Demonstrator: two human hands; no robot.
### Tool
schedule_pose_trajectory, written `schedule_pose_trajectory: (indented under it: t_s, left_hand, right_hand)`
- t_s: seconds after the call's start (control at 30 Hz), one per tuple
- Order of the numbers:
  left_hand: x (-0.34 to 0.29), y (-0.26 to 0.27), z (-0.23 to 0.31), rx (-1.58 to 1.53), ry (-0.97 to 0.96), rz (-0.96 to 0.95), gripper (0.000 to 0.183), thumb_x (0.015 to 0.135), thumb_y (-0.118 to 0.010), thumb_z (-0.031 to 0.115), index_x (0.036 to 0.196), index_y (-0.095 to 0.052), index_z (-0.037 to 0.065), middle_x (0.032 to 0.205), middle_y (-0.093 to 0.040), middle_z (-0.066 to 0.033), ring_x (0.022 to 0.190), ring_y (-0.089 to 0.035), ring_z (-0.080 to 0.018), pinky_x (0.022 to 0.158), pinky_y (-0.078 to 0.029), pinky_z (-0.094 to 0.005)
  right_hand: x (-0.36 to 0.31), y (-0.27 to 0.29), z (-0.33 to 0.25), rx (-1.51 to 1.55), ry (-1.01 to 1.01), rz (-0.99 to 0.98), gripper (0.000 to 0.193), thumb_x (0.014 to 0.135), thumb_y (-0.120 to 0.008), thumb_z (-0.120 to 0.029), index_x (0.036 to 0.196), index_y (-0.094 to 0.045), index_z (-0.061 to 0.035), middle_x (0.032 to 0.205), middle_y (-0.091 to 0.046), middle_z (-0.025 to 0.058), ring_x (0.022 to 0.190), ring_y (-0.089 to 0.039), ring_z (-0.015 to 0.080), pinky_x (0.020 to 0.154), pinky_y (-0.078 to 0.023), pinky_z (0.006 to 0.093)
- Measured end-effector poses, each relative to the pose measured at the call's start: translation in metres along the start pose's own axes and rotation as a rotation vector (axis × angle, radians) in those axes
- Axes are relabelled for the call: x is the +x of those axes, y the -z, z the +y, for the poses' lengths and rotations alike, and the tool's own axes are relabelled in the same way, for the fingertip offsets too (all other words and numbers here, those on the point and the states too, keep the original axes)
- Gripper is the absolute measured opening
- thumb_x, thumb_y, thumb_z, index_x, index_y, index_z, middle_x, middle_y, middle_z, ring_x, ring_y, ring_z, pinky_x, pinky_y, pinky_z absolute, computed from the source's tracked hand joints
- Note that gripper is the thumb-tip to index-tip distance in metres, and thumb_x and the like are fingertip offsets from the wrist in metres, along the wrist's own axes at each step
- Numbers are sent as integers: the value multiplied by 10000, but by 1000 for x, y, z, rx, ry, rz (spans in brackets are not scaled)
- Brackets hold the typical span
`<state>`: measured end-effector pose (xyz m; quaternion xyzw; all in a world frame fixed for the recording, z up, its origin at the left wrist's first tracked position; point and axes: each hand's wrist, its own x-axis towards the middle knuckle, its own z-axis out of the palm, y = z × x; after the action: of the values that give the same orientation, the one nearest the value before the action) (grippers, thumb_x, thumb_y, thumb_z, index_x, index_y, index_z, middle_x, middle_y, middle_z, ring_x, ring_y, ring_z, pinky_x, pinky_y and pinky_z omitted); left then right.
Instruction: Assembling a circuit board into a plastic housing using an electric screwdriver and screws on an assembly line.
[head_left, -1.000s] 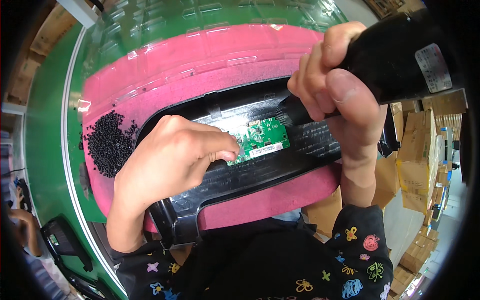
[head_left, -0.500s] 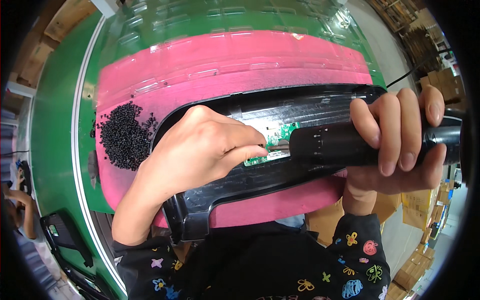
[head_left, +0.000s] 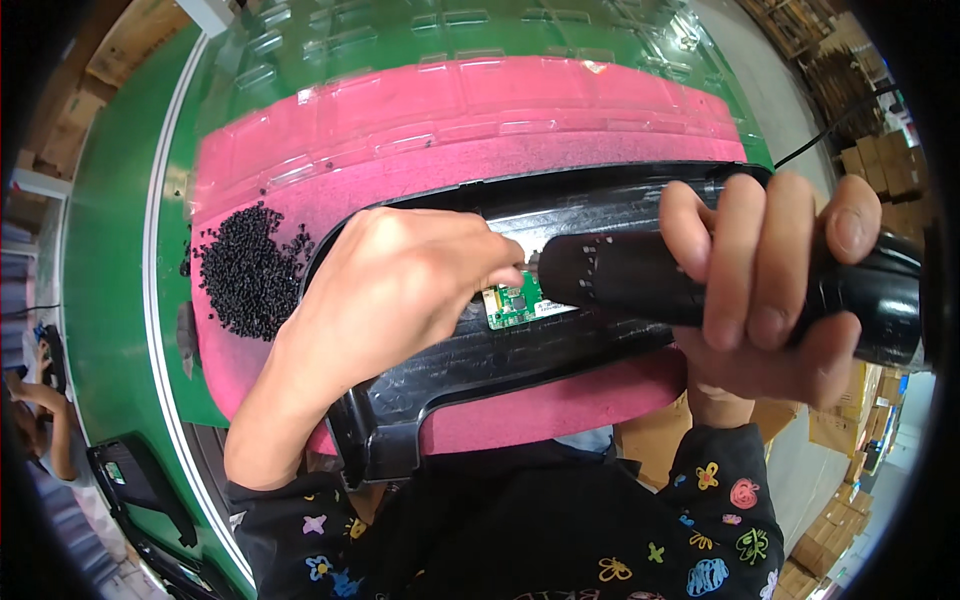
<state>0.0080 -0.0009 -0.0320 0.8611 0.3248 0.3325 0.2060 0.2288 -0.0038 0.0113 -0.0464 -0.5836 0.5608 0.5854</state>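
Note:
My right hand (head_left: 775, 275) is wrapped round a black electric screwdriver (head_left: 625, 275), held almost level with its tip pointing left. The pinched thumb and fingers of my left hand (head_left: 410, 275) meet at that tip. Whatever they hold is too small and covered to make out. Below the tip, a green circuit board (head_left: 513, 305) with a white label lies inside a long black plastic housing (head_left: 490, 375). My left hand hides part of the board and the housing's left side. Left of that hand is a heap of small black screws (head_left: 243, 275).
The housing rests on a pink mat (head_left: 560, 405) on a green table (head_left: 115, 260). Clear plastic trays (head_left: 450, 85) lie across the far side. At lower left are another black housing (head_left: 145, 480) and another person's arm (head_left: 55, 420). Cardboard boxes (head_left: 830, 530) stand at right.
The screwdriver and my right hand have shifted left, and its tip has risen slightly toward the board's upper part. My left fingers stay pinched by the tip, moved slightly up and left.

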Motion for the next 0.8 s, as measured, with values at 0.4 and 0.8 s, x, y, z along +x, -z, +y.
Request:
schedule_pose_trajectory:
  t_s: [0.4,0.8]
  left_hand:
    - [1,15,17,100,349,243,290,921,-660,155,720,-558,-28,558,-535,-195,496,-550,-373,467,-426,-433]
    - [-7,20,13,-25,413,-69,195,909,-601,101,805,-603,-63,693,-574,-282,721,-595,-465,638,-478,-494]
  right_hand:
    - [-3,-11,31,-237,-143,83,340,899,-665,-311,1105,-445,-155,676,-484,-38,544,-465,92,682,-400,303]
    - [24,-26,41,-467,-224,-82,284,834,-593,-133,1058,-432,-63,614,-471,37,488,-420,117,542,-433,293]
